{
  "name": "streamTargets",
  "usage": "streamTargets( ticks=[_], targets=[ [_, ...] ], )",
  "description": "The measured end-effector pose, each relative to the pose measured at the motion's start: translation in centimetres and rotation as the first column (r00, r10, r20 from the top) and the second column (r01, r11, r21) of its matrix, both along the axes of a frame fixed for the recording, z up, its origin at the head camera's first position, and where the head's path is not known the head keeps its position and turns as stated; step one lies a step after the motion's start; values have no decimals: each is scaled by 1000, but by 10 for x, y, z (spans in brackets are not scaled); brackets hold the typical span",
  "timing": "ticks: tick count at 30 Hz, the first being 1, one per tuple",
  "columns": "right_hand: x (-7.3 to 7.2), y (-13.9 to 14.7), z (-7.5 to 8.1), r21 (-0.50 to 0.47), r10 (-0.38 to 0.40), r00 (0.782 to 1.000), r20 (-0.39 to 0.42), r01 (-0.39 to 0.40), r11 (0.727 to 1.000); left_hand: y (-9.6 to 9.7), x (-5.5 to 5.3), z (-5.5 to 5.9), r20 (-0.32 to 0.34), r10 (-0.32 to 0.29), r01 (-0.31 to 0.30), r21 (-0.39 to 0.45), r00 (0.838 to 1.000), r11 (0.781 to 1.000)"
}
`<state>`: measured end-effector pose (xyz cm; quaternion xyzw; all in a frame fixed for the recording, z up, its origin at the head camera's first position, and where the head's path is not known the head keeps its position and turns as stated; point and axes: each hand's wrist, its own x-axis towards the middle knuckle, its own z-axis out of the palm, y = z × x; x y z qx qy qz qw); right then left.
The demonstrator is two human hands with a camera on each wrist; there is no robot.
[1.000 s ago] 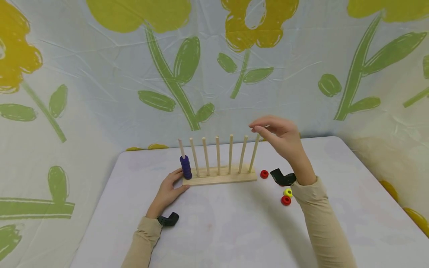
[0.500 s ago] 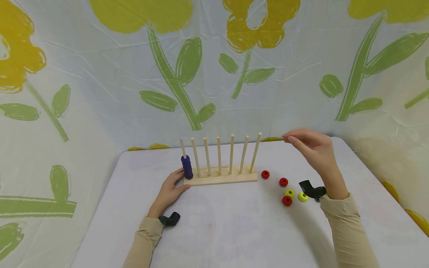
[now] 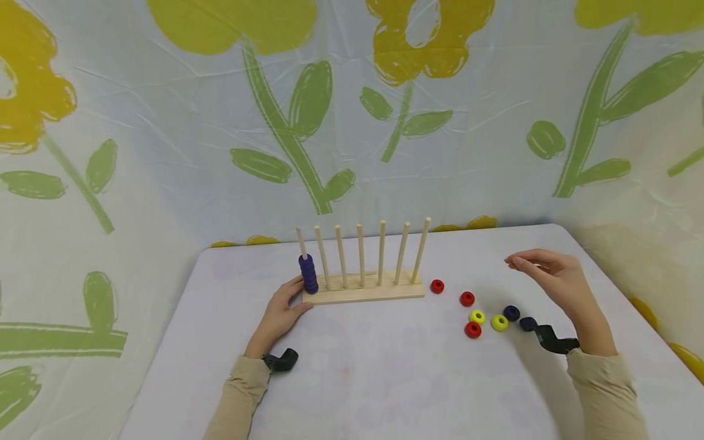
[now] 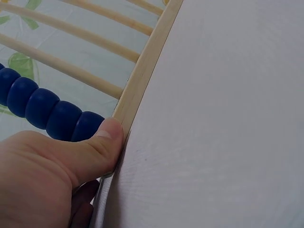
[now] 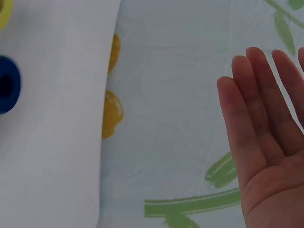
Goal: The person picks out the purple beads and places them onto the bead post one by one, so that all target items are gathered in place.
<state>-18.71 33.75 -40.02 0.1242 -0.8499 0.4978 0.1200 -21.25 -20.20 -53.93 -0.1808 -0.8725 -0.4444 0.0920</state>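
A wooden peg rack [image 3: 363, 296] with several upright pegs stands on the table, and a stack of dark blue beads [image 3: 308, 274] fills the lower part of its leftmost peg. My left hand [image 3: 279, 312] grips the left end of the base. In the left wrist view its thumb [image 4: 110, 134] presses the base's edge beside the lowest bead, the other fingers mostly hidden behind. My right hand [image 3: 555, 276] hangs in the air at the right with nothing in it, fingers [image 5: 259, 90] extended in the right wrist view. Below it lie two dark blue beads [image 3: 511, 313].
Between the rack and my right hand several loose beads lie on the white table [image 3: 379, 366]: red beads [image 3: 467, 299] and yellow beads [image 3: 499, 322]. A flower-printed cloth [image 3: 484, 153] hangs behind and beside the table.
My right hand has moved from over the rightmost peg to the right and down, uncovering red, yellow and blue beads on the table. My left hand stays on the base.
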Motion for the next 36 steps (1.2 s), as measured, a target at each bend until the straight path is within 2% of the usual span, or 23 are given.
streamTargets(
  ticks=[4, 7, 9, 12, 16, 18, 20, 28, 36],
  targets=[
    [4, 19, -18, 72, 7, 996, 84, -13, 997, 1, 1, 2, -5, -3, 3, 13, 1000, 1000],
    [5, 30, -31, 157, 11, 985, 172, -39, 987, 2, 2, 2, 1, 5, -5, 14, 1000, 1000],
    [5, 36, -40, 203, 13, 971, 238, -63, 977, 2, 2, 2, 11, 14, -14, 12, 1000, 1000],
    [4, 43, -51, 218, 48, 945, 323, -123, 968, 2, 2, 2, 27, 23, -23, 2, 999, 1000],
    [3, 48, -63, 154, 135, 901, 413, -216, 964, 2, 1, 0, 31, 21, -21, -8, 999, 1000],
    [3, 49, -67, 124, 174, 885, 431, -249, 960, 2, 1, 0, 25, 19, -19, -11, 1000, 1000],
    [3, 49, -69, 104, 196, 879, 434, -265, 959, 2, 1, 0, 17, 18, -18, -13, 1000, 1000],
    [1, 50, -74, 138, 222, 877, 426, -306, 942, 2, 3, 2, 35, 25, -25, -24, 999, 999],
    [0, 46, -71, 165, 203, 881, 427, -297, 940, 1, 2, 1, 15, 19, -19, -18, 1000, 1000]
  ],
)
